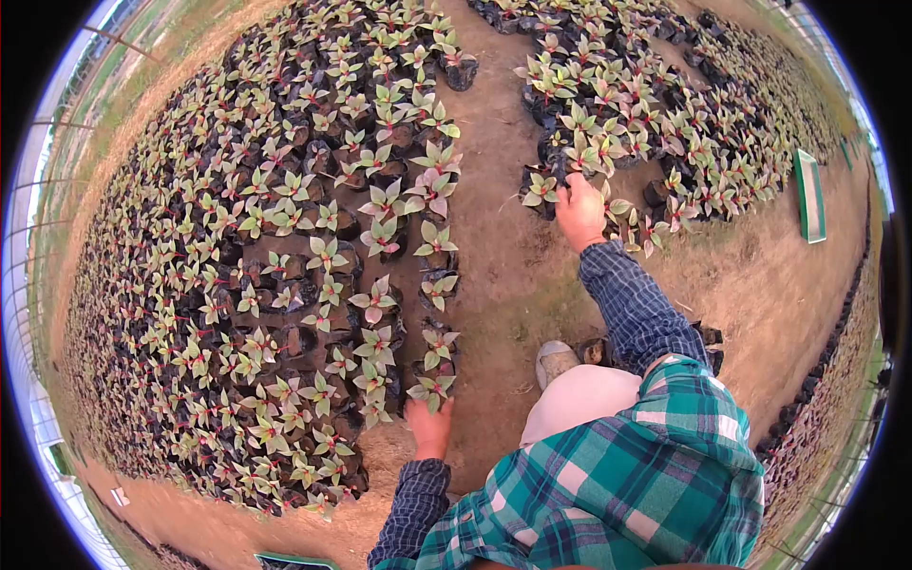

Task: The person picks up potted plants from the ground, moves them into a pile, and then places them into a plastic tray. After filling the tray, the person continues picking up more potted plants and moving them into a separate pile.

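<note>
My left hand [430,429] is at the near end of the left block, its fingers curled around the base of a potted seedling [432,391] with pale green leaves and a red centre. The leaves hide most of its bag. Further forward, my right hand [581,217] reaches into the near edge of the right block. Its fingers are bent in among black bags and leaves, so what they grip is hidden. Just left of that hand stands another seedling [541,190] in a black bag.
A bare dirt path [489,142] runs between the two seedling blocks. My shoe [555,363] is on the soil, with dark bags [594,351] beside it. A green-edged tray [810,198] lies at the right. Another green-rimmed tray [294,560] shows at the bottom edge.
</note>
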Tool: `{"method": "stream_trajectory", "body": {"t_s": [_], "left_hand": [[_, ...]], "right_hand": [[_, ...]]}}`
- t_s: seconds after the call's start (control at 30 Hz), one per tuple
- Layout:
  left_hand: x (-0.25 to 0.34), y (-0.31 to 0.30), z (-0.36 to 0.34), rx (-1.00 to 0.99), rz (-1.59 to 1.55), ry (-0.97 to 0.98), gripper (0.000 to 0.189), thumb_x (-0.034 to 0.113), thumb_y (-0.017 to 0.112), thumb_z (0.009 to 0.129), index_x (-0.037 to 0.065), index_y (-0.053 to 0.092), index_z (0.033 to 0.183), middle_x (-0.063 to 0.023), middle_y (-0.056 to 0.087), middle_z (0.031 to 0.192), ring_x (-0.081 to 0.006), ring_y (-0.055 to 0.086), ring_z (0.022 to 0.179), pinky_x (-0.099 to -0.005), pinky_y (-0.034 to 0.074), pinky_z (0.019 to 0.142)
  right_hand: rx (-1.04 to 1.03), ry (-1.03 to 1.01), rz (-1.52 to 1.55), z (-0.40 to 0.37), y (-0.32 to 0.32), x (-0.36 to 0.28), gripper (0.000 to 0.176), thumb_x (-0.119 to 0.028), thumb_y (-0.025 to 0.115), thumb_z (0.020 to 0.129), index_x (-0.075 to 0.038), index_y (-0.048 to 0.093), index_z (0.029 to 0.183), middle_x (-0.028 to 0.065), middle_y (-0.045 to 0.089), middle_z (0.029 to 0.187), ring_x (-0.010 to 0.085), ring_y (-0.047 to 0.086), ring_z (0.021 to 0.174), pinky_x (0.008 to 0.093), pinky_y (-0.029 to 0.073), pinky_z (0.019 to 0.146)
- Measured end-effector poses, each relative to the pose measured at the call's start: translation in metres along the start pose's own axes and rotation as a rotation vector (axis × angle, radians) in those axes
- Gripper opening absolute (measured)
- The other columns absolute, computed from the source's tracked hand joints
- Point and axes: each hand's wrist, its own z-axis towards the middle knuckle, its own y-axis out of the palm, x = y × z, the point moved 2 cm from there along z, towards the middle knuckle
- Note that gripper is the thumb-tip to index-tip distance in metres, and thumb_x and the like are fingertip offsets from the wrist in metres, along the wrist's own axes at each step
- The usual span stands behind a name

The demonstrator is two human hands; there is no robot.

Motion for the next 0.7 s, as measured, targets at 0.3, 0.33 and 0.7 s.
{"method": "stream_trajectory", "body": {"t_s": [0.3,0.33,0.7], "left_hand": [[-0.026,0.026,0.017,-0.234,0.191,-0.031,0.080,0.057,0.068,0.074,0.000,0.051,0.129,-0.0213,0.057,0.124,-0.0404,0.051,0.116,-0.0475,0.037,0.100],[-0.037,0.035,0.015,-0.240,0.199,-0.041,0.080,0.057,0.068,0.074,0.000,0.051,0.129,-0.0213,0.057,0.124,-0.0404,0.051,0.116,-0.0475,0.037,0.100],[-0.076,0.040,-0.034,-0.455,0.077,-0.047,0.049,0.045,0.055,0.088,0.011,0.053,0.122,-0.0235,0.057,0.113,-0.0443,0.055,0.102,-0.0483,0.045,0.083]], "right_hand": [[-0.041,-0.290,0.220,0.137,0.078,-0.047,0.021,0.000,0.062,0.074,-0.003,0.058,0.094,0.0177,0.054,0.094,0.0375,0.056,0.088,0.0438,0.047,0.075],[-0.047,-0.282,0.207,0.148,0.092,-0.052,0.021,0.000,0.061,0.074,-0.003,0.058,0.094,0.0181,0.054,0.095,0.0378,0.056,0.089,0.0442,0.047,0.076],[-0.070,-0.088,0.127,0.223,0.198,-0.028,0.022,-0.016,0.058,0.083,-0.003,0.063,0.100,0.0207,0.062,0.100,0.0394,0.062,0.092,0.0455,0.051,0.081]]}}
